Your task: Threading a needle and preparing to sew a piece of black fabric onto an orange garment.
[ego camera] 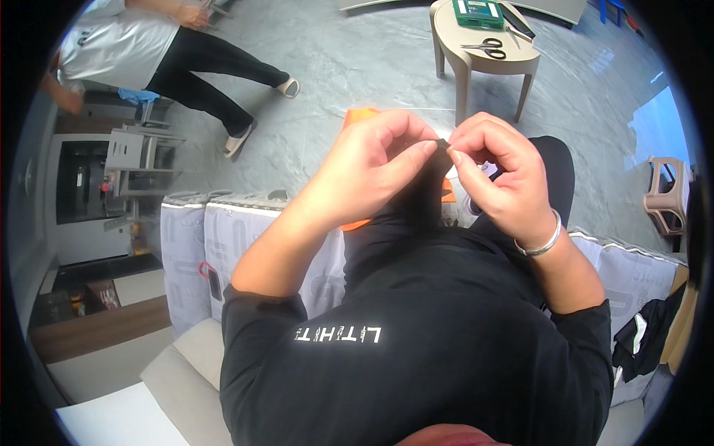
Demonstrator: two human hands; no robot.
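Note:
Between my two hands, above my lap, a piece of black fabric (442, 144) is pinched at its top edge. My left hand (385, 159) holds it between thumb and forefinger. From the other side my right hand (496, 167), with a silver bangle (545, 238) on the wrist, pinches the same edge with thumb and forefinger. The fingertips of the two hands are close together. Whether a needle is between them cannot be made out. Orange material (360, 115) shows behind my left hand, and a bit more of it below the fingers.
Ahead, a beige stool (457, 42) holds black-handled scissors (492, 49), a green plastic case (478, 14) and a dark long item. A person (195, 61) in black trousers stands at the upper left. A phone (215, 283) lies on the patterned sofa cover (245, 234). Another stool (666, 195) is far right.

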